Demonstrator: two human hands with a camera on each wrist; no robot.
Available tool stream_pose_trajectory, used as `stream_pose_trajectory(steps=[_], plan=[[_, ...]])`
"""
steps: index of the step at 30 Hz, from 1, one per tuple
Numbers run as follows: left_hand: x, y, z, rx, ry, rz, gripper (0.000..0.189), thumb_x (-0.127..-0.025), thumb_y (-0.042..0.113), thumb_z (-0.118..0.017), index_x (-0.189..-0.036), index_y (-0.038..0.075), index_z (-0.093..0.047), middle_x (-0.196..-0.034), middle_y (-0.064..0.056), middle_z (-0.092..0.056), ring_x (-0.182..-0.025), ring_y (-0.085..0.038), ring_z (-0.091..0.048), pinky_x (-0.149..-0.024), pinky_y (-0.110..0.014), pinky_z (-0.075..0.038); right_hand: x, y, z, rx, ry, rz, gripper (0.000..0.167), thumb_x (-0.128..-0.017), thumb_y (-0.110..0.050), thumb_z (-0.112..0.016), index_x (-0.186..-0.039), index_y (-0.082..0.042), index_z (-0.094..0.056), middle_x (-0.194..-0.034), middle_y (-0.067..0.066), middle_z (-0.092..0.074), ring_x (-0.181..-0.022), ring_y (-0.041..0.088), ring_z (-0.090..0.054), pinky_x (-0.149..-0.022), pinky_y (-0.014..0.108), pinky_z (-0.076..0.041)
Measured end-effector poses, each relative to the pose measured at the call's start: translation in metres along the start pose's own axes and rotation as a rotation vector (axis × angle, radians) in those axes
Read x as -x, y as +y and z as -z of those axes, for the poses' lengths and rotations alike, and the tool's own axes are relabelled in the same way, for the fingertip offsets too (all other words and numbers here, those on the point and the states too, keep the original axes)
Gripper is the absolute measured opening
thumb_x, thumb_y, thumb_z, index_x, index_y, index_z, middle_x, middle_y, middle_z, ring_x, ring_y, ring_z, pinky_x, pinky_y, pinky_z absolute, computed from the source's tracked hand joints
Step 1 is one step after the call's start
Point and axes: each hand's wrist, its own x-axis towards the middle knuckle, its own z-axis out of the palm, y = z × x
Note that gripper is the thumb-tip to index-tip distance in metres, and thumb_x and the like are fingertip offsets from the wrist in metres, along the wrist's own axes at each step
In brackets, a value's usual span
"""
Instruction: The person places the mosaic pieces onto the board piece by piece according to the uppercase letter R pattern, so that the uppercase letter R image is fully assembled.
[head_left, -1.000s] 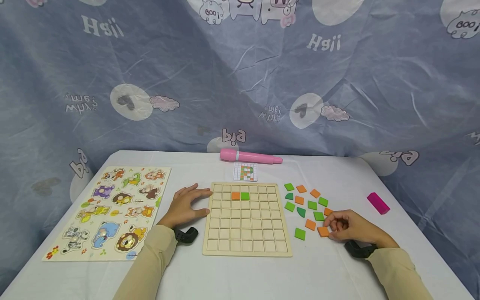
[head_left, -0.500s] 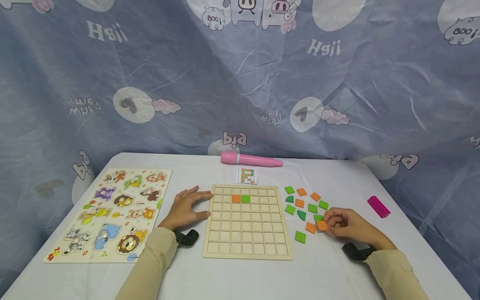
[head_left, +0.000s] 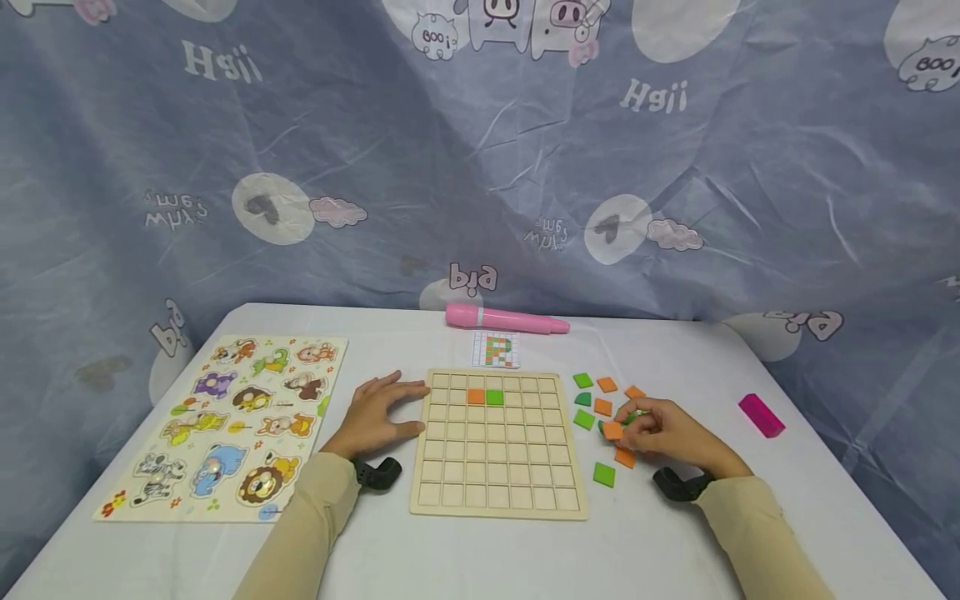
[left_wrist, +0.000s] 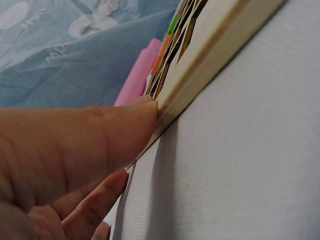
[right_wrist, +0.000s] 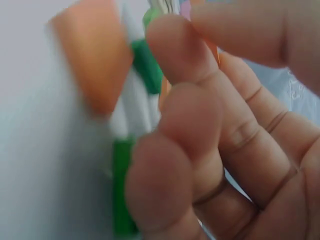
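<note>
My right hand (head_left: 660, 432) pinches an orange square tile (head_left: 612, 431) above the loose tiles at the right of the board. Behind the fingers, part of that cluster is hidden. My left hand (head_left: 380, 418) rests at the left edge of the wooden grid board (head_left: 450, 508), fingers spread. In the left wrist view the thumb (left_wrist: 120, 135) touches the board's side. Seated side by side in the board's second row are an orange tile (head_left: 476, 397) and a green tile (head_left: 495, 397). A small pattern card (head_left: 497, 350) lies just behind the board.
Around the right hand lie loose green squares (head_left: 603, 474), orange squares (head_left: 606, 384) and a dark green rounded piece (head_left: 583, 399). A pink marker-shaped object (head_left: 510, 320) is at the back, a magenta block (head_left: 762, 415) far right, and an animal puzzle board (head_left: 172, 458) left.
My right hand has lifted an orange tile from the right side of the cluster and carried it leftward, toward the board. The left hand keeps its place.
</note>
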Motion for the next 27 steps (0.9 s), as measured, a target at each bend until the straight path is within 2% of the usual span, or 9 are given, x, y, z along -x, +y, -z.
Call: stream_pose_trajectory(steps=[7, 13, 19, 25, 27], plan=[[0.000, 0.000, 0.000, -0.003, -0.001, 0.004, 0.059, -0.088, 0.028, -0.084, -0.143, 0.011, -0.071, -0.154, -0.009, -0.063, -0.159, -0.042, -0.034, -0.131, -0.065, -0.012, -0.021, -0.014, -0.010, 0.000, 0.014, -0.038, 0.028, -0.100, 0.001, -0.066, -0.124, 0.013, -0.056, -0.092, 0.017, -0.076, -0.077, 0.013, -0.066, -0.063, 0.024, -0.053], [-0.001, 0.001, -0.001, -0.002, -0.007, 0.010, 0.059, -0.088, 0.027, -0.084, -0.143, 0.011, -0.071, -0.154, -0.009, -0.063, -0.160, -0.041, -0.033, -0.132, -0.063, -0.011, -0.039, -0.023, -0.019, 0.026, 0.024, -0.053, 0.028, -0.102, -0.001, -0.063, -0.126, 0.011, -0.058, -0.094, 0.018, -0.077, -0.072, 0.013, -0.061, -0.056, 0.025, -0.048], [-0.001, -0.001, -0.001, -0.001, -0.007, 0.018, 0.060, -0.088, 0.027, -0.084, -0.143, 0.011, -0.070, -0.154, -0.008, -0.063, -0.160, -0.041, -0.032, -0.132, -0.063, -0.011, -0.060, -0.028, -0.028, 0.061, 0.032, -0.048, 0.025, -0.101, -0.002, -0.065, -0.124, 0.006, -0.062, -0.095, 0.018, -0.079, -0.076, 0.015, -0.064, -0.064, 0.026, -0.052], [-0.002, -0.002, -0.001, -0.012, -0.004, 0.015, 0.060, -0.088, 0.029, -0.084, -0.143, 0.012, -0.071, -0.155, -0.008, -0.063, -0.160, -0.041, -0.033, -0.131, -0.064, -0.012, -0.078, -0.030, -0.037, 0.063, 0.030, -0.019, 0.024, -0.101, 0.000, -0.064, -0.123, 0.008, -0.061, -0.089, 0.017, -0.078, -0.065, 0.015, -0.053, -0.061, 0.026, -0.046], [-0.002, -0.002, -0.001, -0.010, -0.003, 0.013, 0.060, -0.088, 0.029, -0.084, -0.143, 0.012, -0.071, -0.154, -0.008, -0.063, -0.160, -0.041, -0.033, -0.131, -0.064, -0.012, -0.082, -0.031, -0.039, 0.070, 0.037, -0.034, 0.023, -0.101, -0.001, -0.066, -0.123, 0.006, -0.062, -0.086, 0.013, -0.076, -0.064, 0.015, -0.051, -0.061, 0.026, -0.045]])
